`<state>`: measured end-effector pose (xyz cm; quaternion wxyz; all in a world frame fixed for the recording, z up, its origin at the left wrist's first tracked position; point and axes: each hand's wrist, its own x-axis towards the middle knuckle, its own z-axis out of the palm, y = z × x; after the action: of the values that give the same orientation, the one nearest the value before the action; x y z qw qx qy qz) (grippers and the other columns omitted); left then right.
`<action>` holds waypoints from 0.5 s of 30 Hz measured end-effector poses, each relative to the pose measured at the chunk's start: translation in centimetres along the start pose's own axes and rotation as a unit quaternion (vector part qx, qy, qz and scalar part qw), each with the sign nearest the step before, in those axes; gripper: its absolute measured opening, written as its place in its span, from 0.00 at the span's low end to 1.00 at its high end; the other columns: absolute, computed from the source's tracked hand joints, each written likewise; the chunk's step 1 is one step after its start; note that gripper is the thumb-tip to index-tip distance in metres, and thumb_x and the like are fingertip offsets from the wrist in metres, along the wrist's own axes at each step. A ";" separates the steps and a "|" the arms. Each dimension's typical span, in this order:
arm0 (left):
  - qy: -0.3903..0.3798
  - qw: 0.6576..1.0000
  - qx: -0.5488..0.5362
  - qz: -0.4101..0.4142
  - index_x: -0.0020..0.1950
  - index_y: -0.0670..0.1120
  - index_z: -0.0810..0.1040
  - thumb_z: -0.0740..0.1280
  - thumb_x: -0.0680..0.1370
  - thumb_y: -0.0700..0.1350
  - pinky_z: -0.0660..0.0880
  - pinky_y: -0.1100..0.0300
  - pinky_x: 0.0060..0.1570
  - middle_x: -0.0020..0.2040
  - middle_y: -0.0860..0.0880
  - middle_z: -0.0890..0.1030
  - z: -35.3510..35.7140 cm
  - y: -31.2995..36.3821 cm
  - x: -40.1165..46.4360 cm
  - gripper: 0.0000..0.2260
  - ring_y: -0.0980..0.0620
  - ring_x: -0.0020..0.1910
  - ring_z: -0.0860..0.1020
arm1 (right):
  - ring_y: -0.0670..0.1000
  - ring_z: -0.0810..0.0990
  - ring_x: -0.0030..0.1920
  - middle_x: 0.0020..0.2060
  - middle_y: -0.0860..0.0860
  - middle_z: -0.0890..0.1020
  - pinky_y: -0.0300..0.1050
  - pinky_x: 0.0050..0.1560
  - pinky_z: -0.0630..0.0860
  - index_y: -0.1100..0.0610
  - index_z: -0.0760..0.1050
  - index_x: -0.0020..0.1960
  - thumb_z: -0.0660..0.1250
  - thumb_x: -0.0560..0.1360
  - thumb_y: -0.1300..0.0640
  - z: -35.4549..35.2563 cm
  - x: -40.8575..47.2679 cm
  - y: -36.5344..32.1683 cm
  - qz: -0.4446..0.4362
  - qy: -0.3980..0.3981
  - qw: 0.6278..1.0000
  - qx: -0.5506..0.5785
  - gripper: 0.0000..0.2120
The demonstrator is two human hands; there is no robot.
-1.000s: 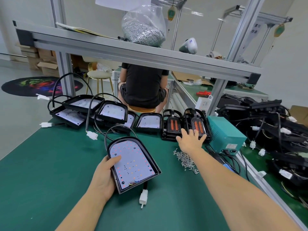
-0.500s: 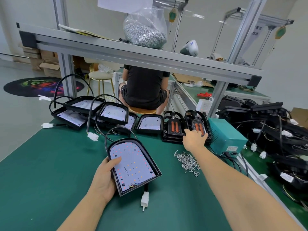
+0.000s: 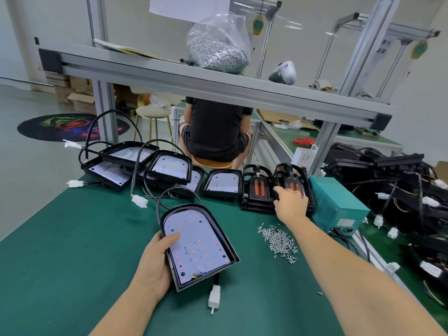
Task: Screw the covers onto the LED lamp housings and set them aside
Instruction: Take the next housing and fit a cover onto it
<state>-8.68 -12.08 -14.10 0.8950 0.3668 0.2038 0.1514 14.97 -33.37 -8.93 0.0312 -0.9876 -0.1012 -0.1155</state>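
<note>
A black LED lamp housing (image 3: 197, 246) with a white LED board lies face up on the green mat. My left hand (image 3: 155, 263) grips its left edge, thumb on the board. Its cable loops behind it and a white plug (image 3: 214, 295) lies in front. At the back stand two stacks of black covers with orange inserts, the left stack (image 3: 257, 190) and the right stack (image 3: 294, 183). My right hand (image 3: 291, 201) lies over the top cover of the right stack, thumb at its left edge and fingers curled over it. A pile of small screws (image 3: 278, 241) lies between housing and covers.
Several more open housings (image 3: 169, 168) with cables sit at the back left. A teal power box (image 3: 337, 202) stands right of the covers. Finished black lamps (image 3: 400, 180) are heaped at the far right. An aluminium shelf (image 3: 218, 86) with a bag of screws spans overhead; a person sits behind.
My right hand has gone from lying flat on the right cover stack to curling over its top cover, thumb out to the left. The left hand and housing stay put.
</note>
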 end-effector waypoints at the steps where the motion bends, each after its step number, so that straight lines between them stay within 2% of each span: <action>1: 0.001 1.000 -0.001 0.000 0.54 0.42 0.75 0.62 0.77 0.37 0.79 0.49 0.38 0.48 0.42 0.85 0.0 0.0 0.0 0.07 0.44 0.42 0.84 | 0.59 0.69 0.67 0.65 0.54 0.75 0.54 0.66 0.63 0.49 0.70 0.69 0.59 0.82 0.53 0.2 0.0 -0.1 -0.014 -0.017 1.000 -0.021 0.16; 5: 0.002 1.000 0.000 0.002 0.54 0.42 0.75 0.62 0.77 0.36 0.78 0.48 0.41 0.48 0.42 0.84 0.1 0.1 0.0 0.07 0.44 0.42 0.84 | 0.58 0.67 0.67 0.64 0.53 0.75 0.54 0.64 0.64 0.55 0.74 0.64 0.57 0.81 0.55 0.8 0.0 -0.8 0.004 -0.020 0.997 -0.070 0.14; 8: 0.001 1.000 -0.001 0.001 0.54 0.41 0.75 0.62 0.77 0.36 0.78 0.49 0.41 0.49 0.41 0.84 0.1 0.1 0.0 0.08 0.44 0.43 0.83 | 0.58 0.70 0.64 0.60 0.54 0.78 0.52 0.60 0.66 0.56 0.76 0.60 0.60 0.79 0.58 0.5 0.1 -0.6 0.017 0.054 0.997 -0.051 0.11; 12: 0.006 1.000 -0.001 -0.005 0.56 0.41 0.75 0.62 0.77 0.36 0.78 0.48 0.41 0.52 0.40 0.83 0.3 0.1 0.0 0.09 0.42 0.45 0.83 | 0.61 0.73 0.59 0.56 0.58 0.81 0.52 0.55 0.68 0.58 0.79 0.60 0.61 0.79 0.64 -1.1 0.1 0.6 0.012 0.186 0.982 0.041 0.13; 15: 0.010 1.000 -0.001 -0.009 0.58 0.40 0.74 0.62 0.78 0.37 0.78 0.48 0.42 0.55 0.38 0.81 0.5 0.3 -0.1 0.09 0.42 0.47 0.82 | 0.62 0.75 0.58 0.56 0.60 0.81 0.54 0.58 0.68 0.60 0.79 0.62 0.61 0.80 0.64 -3.3 -0.5 0.5 0.000 0.240 0.958 0.156 0.13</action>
<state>-8.59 -12.26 -13.56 0.8946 0.3624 0.2158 0.1474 13.85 -34.22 -5.81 0.2082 -0.9137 -0.1075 -0.3320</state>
